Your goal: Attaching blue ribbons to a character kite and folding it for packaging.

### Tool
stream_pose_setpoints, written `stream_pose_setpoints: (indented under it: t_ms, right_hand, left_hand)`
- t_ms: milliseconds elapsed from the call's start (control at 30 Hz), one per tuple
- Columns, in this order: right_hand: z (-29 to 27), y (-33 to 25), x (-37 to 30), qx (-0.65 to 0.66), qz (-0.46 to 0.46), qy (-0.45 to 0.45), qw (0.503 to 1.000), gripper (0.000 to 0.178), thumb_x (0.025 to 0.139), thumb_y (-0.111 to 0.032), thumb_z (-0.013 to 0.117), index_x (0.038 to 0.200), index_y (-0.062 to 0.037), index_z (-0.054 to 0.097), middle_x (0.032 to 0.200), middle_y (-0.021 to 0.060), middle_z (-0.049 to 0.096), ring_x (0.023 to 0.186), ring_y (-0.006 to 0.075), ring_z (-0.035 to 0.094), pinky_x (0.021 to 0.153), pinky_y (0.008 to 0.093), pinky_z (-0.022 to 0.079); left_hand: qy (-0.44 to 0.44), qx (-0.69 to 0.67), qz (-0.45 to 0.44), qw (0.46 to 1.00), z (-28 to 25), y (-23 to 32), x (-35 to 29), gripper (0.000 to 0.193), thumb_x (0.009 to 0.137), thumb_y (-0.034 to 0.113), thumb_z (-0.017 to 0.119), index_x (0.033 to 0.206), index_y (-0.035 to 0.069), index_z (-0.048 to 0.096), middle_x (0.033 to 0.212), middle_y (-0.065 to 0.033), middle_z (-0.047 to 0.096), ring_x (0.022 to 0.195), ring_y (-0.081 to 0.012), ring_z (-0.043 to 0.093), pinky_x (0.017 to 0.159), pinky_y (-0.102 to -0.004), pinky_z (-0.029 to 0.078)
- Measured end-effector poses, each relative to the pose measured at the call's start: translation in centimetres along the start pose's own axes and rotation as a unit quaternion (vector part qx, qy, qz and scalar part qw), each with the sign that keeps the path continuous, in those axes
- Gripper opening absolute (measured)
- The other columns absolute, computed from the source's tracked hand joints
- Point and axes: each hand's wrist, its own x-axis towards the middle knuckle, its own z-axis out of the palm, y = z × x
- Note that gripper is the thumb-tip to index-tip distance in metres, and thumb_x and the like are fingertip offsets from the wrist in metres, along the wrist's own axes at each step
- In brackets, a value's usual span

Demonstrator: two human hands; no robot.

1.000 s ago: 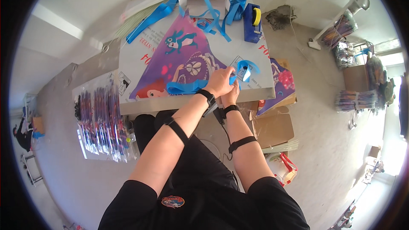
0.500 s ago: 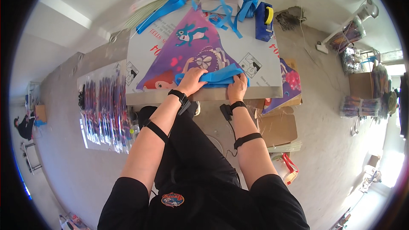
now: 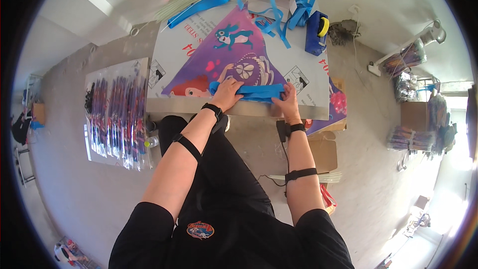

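A bundle of blue fabric strip (image 3: pixel 261 91), folded flat in layers, lies along the near edge of a purple triangular printed sheet (image 3: pixel 199 72) that looks like a kite sail. My left hand (image 3: pixel 227 94) presses down at the bundle's left end, fingers closed over it. At its right end my right hand (image 3: pixel 290 103) grips the strip with the thumb below and the fingers above. The sheet's pointed tip reaches toward the far side of the table (image 3: pixel 172 45), and part of its near edge is hidden under my hands.
At the table's far side are more blue strips (image 3: pixel 204 5), an open white box (image 3: pixel 269 1), another blue bundle (image 3: pixel 302 7) and a blue tape dispenser (image 3: pixel 314 35). Packed printed bundles (image 3: pixel 119 114) lie at left. Below right stand an open cardboard box (image 3: pixel 323 152) and another purple sheet (image 3: pixel 334 107).
The blue bundle now lies flatter and straighter on the sheet. My right hand has shifted slightly outward, its thumb and fingers spread wider at the strip's end. The whole view has tilted slightly.
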Motion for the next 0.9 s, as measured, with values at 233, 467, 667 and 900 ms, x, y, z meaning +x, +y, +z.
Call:
stream_pose_setpoints:
  t_ms: [233, 467, 667, 900]
  right_hand:
    - [-0.2, -2.9, -1.0, -0.337, -0.147, 0.04, 0.929, 0.074, 0.065, -0.008, 0.076, 0.13, -0.0049, 0.041, 0.129, 0.019, 0.044, 0.122, 0.0348, 0.041, 0.102, 0.0438, 0.036]
    - [2.7, -5.6, -2.1, -0.501, -0.31, -0.112, 0.8, 0.058, 0.074, -0.018, 0.07, 0.127, -0.0093, 0.049, 0.13, 0.0126, 0.046, 0.127, 0.0313, 0.038, 0.106, 0.0456, 0.03]
    - [2.0, -2.2, -1.0, -0.494, -0.271, -0.085, 0.822, 0.046, 0.081, -0.012, 0.06, 0.126, -0.0127, 0.05, 0.13, 0.0139, 0.047, 0.127, 0.0317, 0.039, 0.106, 0.0464, 0.03]
    - [2.6, -2.1, -0.7, -0.503, -0.328, -0.058, 0.797, 0.036, 0.072, -0.003, 0.061, 0.107, -0.0101, 0.058, 0.121, 0.0138, 0.051, 0.123, 0.0318, 0.044, 0.103, 0.0459, 0.035]
  left_hand:
    - [0.003, -0.005, -0.011, 1.0, 0.1, 0.1, -0.1, 0.048, 0.073, 0.017, 0.072, 0.117, 0.008, 0.056, 0.099, -0.011, 0.054, 0.098, -0.0301, 0.052, 0.086, -0.0389, 0.041]
    - [0.002, -0.007, 0.007, 1.0, -0.2, -0.3, -0.4, 0.049, 0.073, 0.013, 0.072, 0.119, 0.012, 0.057, 0.097, -0.0109, 0.053, 0.095, -0.0292, 0.053, 0.082, -0.0383, 0.043]
    - [0.008, 0.008, 0.043, 0.999, 0.5, -0.8, -0.4, 0.045, 0.075, 0.011, 0.07, 0.119, 0.014, 0.059, 0.096, -0.0099, 0.053, 0.092, -0.0278, 0.053, 0.08, -0.0374, 0.044]
    - [0.006, 0.022, 0.045, 0.999, 0.3, -0.8, -0.6, 0.042, 0.077, 0.01, 0.068, 0.118, 0.014, 0.06, 0.097, -0.0101, 0.052, 0.093, -0.0279, 0.053, 0.081, -0.0381, 0.044]
